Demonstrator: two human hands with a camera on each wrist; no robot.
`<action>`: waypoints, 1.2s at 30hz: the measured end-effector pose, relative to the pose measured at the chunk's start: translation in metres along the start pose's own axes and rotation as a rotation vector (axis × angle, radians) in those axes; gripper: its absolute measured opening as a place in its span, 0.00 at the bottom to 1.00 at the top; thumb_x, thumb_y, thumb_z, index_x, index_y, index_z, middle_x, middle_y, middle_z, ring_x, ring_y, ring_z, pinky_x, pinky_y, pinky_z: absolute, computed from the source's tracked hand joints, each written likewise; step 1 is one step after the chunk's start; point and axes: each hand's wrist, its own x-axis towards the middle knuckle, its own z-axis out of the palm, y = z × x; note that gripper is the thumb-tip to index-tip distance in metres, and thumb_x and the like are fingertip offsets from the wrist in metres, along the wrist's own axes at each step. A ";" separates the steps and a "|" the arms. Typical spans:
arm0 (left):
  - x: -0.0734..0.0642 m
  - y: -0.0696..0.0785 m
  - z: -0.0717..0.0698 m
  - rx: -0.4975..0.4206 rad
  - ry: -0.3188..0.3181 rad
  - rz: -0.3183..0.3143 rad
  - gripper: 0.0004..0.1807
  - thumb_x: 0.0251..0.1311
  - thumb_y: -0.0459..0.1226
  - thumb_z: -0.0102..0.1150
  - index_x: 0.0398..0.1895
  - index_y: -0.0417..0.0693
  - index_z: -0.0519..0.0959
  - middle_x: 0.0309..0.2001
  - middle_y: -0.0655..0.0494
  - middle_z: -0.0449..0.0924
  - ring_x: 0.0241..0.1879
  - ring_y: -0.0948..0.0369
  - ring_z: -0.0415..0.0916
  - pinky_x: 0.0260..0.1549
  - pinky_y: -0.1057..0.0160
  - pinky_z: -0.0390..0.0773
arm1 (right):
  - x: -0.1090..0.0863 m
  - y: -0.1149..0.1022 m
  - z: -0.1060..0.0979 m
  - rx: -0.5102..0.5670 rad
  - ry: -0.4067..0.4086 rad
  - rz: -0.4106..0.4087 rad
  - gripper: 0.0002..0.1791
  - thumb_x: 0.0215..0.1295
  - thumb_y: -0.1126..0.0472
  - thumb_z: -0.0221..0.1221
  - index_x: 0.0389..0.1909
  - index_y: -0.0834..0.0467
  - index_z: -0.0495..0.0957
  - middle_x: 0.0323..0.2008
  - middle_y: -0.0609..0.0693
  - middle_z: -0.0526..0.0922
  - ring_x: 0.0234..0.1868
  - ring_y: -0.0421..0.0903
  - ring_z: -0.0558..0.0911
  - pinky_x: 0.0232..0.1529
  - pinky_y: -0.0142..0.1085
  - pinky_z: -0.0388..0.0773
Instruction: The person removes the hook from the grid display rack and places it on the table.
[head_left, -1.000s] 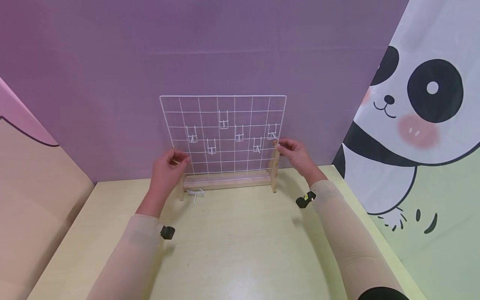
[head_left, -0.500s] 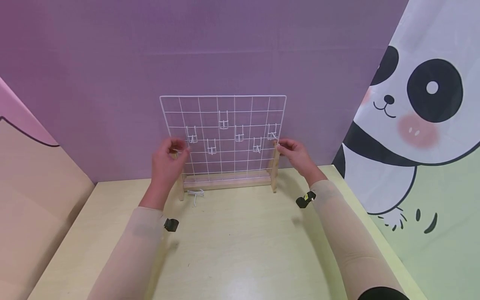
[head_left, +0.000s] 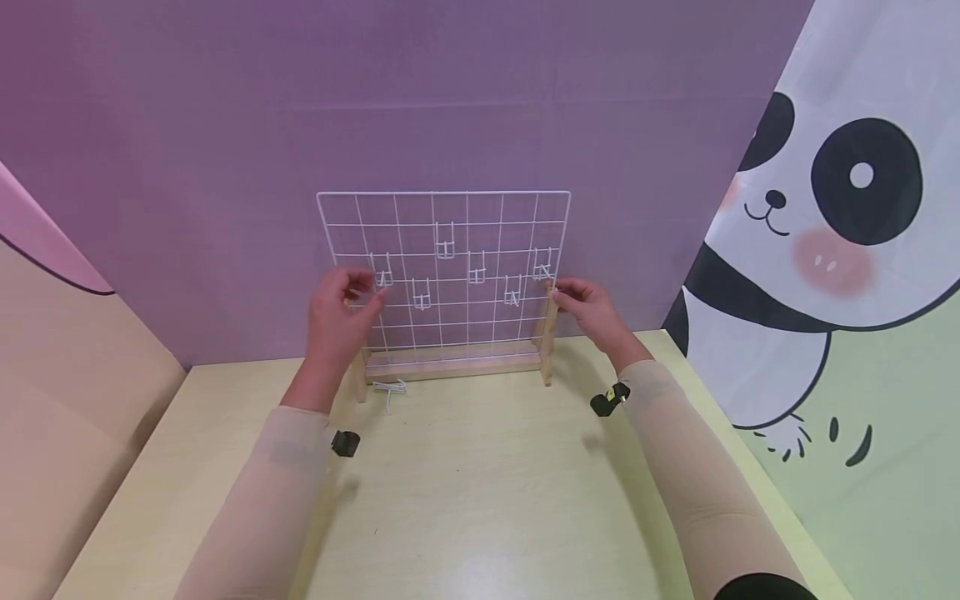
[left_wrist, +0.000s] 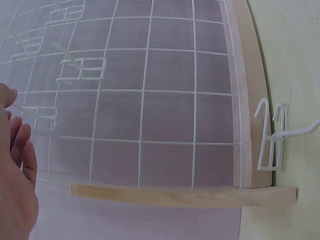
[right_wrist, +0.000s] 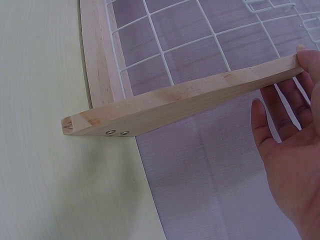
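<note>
A white wire grid panel (head_left: 450, 325) stands upright in a wooden stand (head_left: 454, 367), leaning slightly back. Several white wire hooks hang on it, one of them the leftmost hook (head_left: 383, 277). My left hand (head_left: 330, 321) is at the panel's left edge, fingers and thumb parted beside that hook; the left wrist view catches the hand (left_wrist: 17, 165) only at its edge. With thumb in front and fingers behind, my right hand (head_left: 592, 310) pinches the top of the stand's right side post (right_wrist: 200, 95).
A loose white hook (left_wrist: 272, 135) lies on the pale wooden table (head_left: 465, 500) in front of the stand's left foot. Behind the panel hangs a purple backdrop (head_left: 450, 100). A panda-print cloth (head_left: 840, 275) covers the right side.
My left hand has moved up along the panel's left edge and slightly right, to the leftmost hook. The right hand stays on the post.
</note>
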 end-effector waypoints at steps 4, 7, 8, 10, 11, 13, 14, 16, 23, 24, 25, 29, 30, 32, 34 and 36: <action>0.002 -0.003 0.003 0.001 0.000 0.036 0.15 0.66 0.26 0.75 0.53 0.31 0.83 0.48 0.39 0.85 0.47 0.48 0.81 0.48 0.64 0.77 | 0.001 0.001 0.000 0.012 -0.004 -0.017 0.20 0.84 0.63 0.62 0.68 0.69 0.80 0.56 0.53 0.87 0.53 0.43 0.84 0.63 0.38 0.83; 0.002 -0.005 0.004 0.000 0.006 0.055 0.14 0.66 0.26 0.74 0.52 0.32 0.85 0.49 0.40 0.85 0.46 0.48 0.81 0.47 0.64 0.77 | 0.002 0.001 0.001 0.032 -0.014 -0.037 0.20 0.83 0.65 0.61 0.68 0.71 0.79 0.59 0.60 0.86 0.53 0.41 0.84 0.61 0.36 0.84; 0.002 -0.005 0.005 0.002 0.009 0.064 0.13 0.66 0.25 0.74 0.51 0.32 0.85 0.48 0.40 0.85 0.46 0.48 0.81 0.47 0.64 0.77 | 0.003 0.002 0.001 0.037 -0.017 -0.042 0.20 0.83 0.65 0.61 0.68 0.72 0.79 0.61 0.63 0.85 0.52 0.41 0.84 0.60 0.36 0.84; 0.003 -0.007 0.005 0.003 0.017 0.079 0.11 0.66 0.25 0.74 0.49 0.32 0.85 0.47 0.40 0.85 0.46 0.48 0.81 0.46 0.64 0.78 | 0.003 0.001 0.002 0.038 -0.027 -0.050 0.20 0.84 0.65 0.61 0.68 0.72 0.79 0.63 0.67 0.83 0.52 0.40 0.84 0.59 0.35 0.84; 0.003 -0.007 0.006 0.006 0.023 0.086 0.10 0.66 0.25 0.74 0.48 0.32 0.85 0.47 0.40 0.85 0.45 0.48 0.81 0.46 0.64 0.78 | 0.003 0.000 0.002 0.037 -0.031 -0.051 0.20 0.84 0.65 0.61 0.69 0.72 0.79 0.64 0.69 0.83 0.53 0.40 0.84 0.59 0.36 0.84; 0.003 -0.008 0.006 0.010 0.036 0.096 0.08 0.66 0.25 0.73 0.47 0.32 0.86 0.45 0.40 0.85 0.44 0.50 0.82 0.45 0.65 0.78 | 0.003 -0.001 0.003 0.029 -0.037 -0.050 0.21 0.84 0.64 0.61 0.69 0.71 0.79 0.65 0.70 0.82 0.53 0.41 0.84 0.60 0.36 0.84; 0.003 -0.009 0.007 0.013 0.040 0.096 0.08 0.67 0.25 0.73 0.46 0.33 0.86 0.45 0.40 0.85 0.44 0.51 0.82 0.45 0.65 0.78 | 0.003 -0.001 0.003 0.023 -0.039 -0.049 0.21 0.84 0.63 0.61 0.69 0.71 0.79 0.66 0.70 0.81 0.53 0.41 0.84 0.60 0.36 0.84; 0.004 -0.009 0.007 0.016 0.048 0.096 0.06 0.67 0.25 0.73 0.45 0.33 0.86 0.44 0.40 0.85 0.43 0.53 0.81 0.44 0.67 0.78 | 0.002 -0.002 0.003 0.019 -0.040 -0.045 0.21 0.84 0.63 0.61 0.69 0.70 0.79 0.66 0.70 0.81 0.54 0.42 0.84 0.61 0.37 0.84; 0.006 -0.006 0.007 0.025 0.109 0.133 0.04 0.67 0.25 0.73 0.42 0.32 0.88 0.40 0.41 0.88 0.41 0.54 0.82 0.45 0.72 0.78 | 0.001 -0.004 0.002 0.020 -0.033 -0.034 0.21 0.84 0.63 0.61 0.70 0.71 0.79 0.66 0.70 0.81 0.53 0.41 0.84 0.62 0.38 0.84; 0.006 -0.006 0.007 0.027 0.122 0.143 0.04 0.67 0.25 0.73 0.42 0.32 0.89 0.40 0.41 0.88 0.40 0.54 0.82 0.46 0.73 0.78 | 0.001 -0.004 0.001 0.021 -0.034 -0.035 0.22 0.84 0.63 0.61 0.70 0.71 0.78 0.66 0.70 0.81 0.53 0.40 0.84 0.62 0.38 0.84; 0.007 -0.005 0.007 0.026 0.136 0.151 0.03 0.67 0.24 0.73 0.41 0.32 0.89 0.39 0.41 0.88 0.40 0.54 0.82 0.46 0.74 0.78 | 0.001 -0.005 0.002 0.023 -0.035 -0.037 0.22 0.84 0.63 0.61 0.70 0.71 0.78 0.66 0.71 0.81 0.53 0.40 0.84 0.62 0.38 0.84; 0.009 -0.003 0.007 0.020 0.165 0.174 0.02 0.67 0.23 0.72 0.40 0.32 0.89 0.39 0.39 0.89 0.40 0.57 0.82 0.46 0.74 0.79 | 0.001 -0.004 0.001 0.027 -0.035 -0.041 0.21 0.84 0.64 0.61 0.69 0.72 0.78 0.66 0.71 0.81 0.52 0.40 0.84 0.60 0.36 0.84; 0.010 -0.003 0.006 0.019 0.170 0.178 0.03 0.66 0.23 0.72 0.40 0.32 0.89 0.39 0.40 0.89 0.40 0.58 0.82 0.46 0.74 0.79 | 0.001 -0.003 0.001 0.025 -0.032 -0.039 0.21 0.84 0.63 0.61 0.69 0.72 0.79 0.66 0.70 0.81 0.52 0.40 0.84 0.60 0.36 0.84; 0.012 -0.002 0.006 0.014 0.176 0.182 0.03 0.66 0.23 0.73 0.40 0.33 0.89 0.39 0.39 0.89 0.40 0.59 0.81 0.46 0.74 0.79 | 0.001 -0.003 0.001 0.021 -0.028 -0.037 0.21 0.84 0.63 0.61 0.69 0.71 0.79 0.65 0.69 0.82 0.53 0.40 0.84 0.60 0.36 0.84; 0.014 -0.002 0.006 0.017 0.185 0.190 0.03 0.66 0.23 0.73 0.40 0.33 0.90 0.39 0.40 0.89 0.39 0.60 0.81 0.46 0.74 0.78 | 0.000 -0.003 0.000 0.016 -0.025 -0.033 0.21 0.84 0.63 0.61 0.69 0.71 0.79 0.65 0.68 0.82 0.53 0.40 0.84 0.61 0.36 0.84; 0.017 -0.001 0.005 0.014 0.195 0.201 0.03 0.65 0.23 0.74 0.39 0.34 0.90 0.38 0.41 0.90 0.39 0.60 0.81 0.46 0.74 0.78 | 0.000 -0.003 0.001 0.015 -0.024 -0.031 0.21 0.84 0.63 0.61 0.69 0.71 0.79 0.65 0.68 0.82 0.54 0.40 0.84 0.61 0.36 0.84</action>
